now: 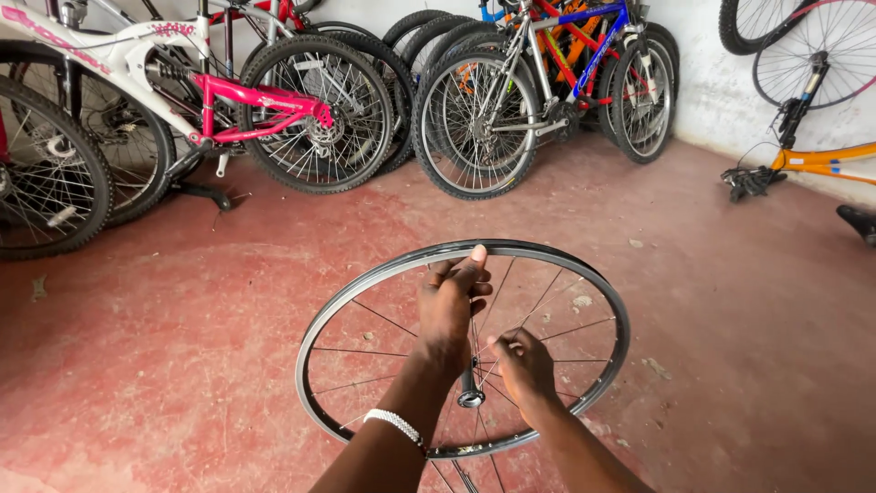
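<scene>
A bare bicycle wheel [584, 274], a dark rim with thin spokes and no tyre, is held out flat in front of me above the red floor. My left hand [449, 301] grips it at the far rim, thumb up on the rim's edge. My right hand [522, 363] is closed around spokes close to the hub [471, 394], whose axle end shows between my forearms. A white beaded bracelet [394, 424] sits on my left wrist.
Several bicycles lean along the back wall: a white and pink one [228, 96] at left, a silver and blue one [547, 64] in the middle. An orange frame [826, 160] and loose wheels [821, 46] are at the right wall. Red concrete floor [182, 347] stretches around me.
</scene>
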